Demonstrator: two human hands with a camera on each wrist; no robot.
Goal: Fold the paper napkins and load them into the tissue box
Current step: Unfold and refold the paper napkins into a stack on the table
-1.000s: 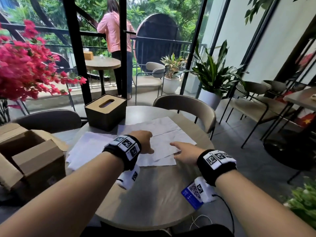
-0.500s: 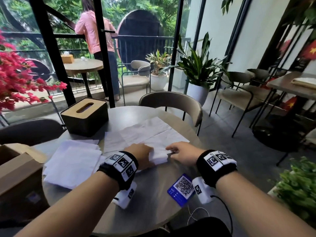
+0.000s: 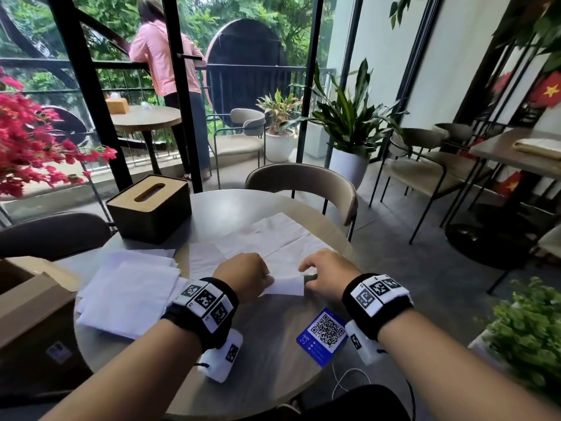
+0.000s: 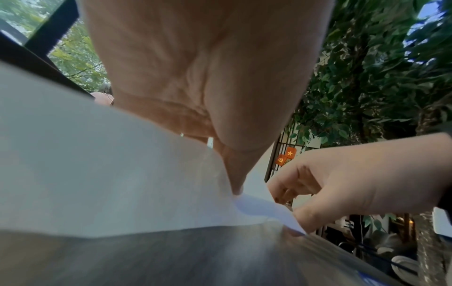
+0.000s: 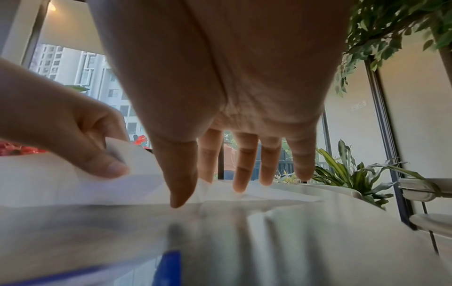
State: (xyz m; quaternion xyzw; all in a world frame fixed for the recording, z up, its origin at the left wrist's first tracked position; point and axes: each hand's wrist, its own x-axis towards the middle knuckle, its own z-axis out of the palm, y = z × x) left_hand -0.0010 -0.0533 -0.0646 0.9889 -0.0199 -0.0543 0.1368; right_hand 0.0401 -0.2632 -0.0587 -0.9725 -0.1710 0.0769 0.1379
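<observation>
A white paper napkin lies near the front of the round table, its near edge lifted into a flap. My left hand pinches the flap's left end, thumb on top in the right wrist view. My right hand holds the flap's right corner between thumb and index finger, the other fingertips resting on the paper. More unfolded napkins spread out behind. A stack of napkins sits at the left. The dark tissue box, wooden slotted lid on, stands at the back left.
An open cardboard box stands off the table's left edge. A blue QR card lies by my right wrist. Chairs ring the table, with potted plants behind. A person in pink stands far off on the balcony.
Both hands have drawn back toward me and come together on one napkin, raising its near edge into a fold. The view has swung right.
</observation>
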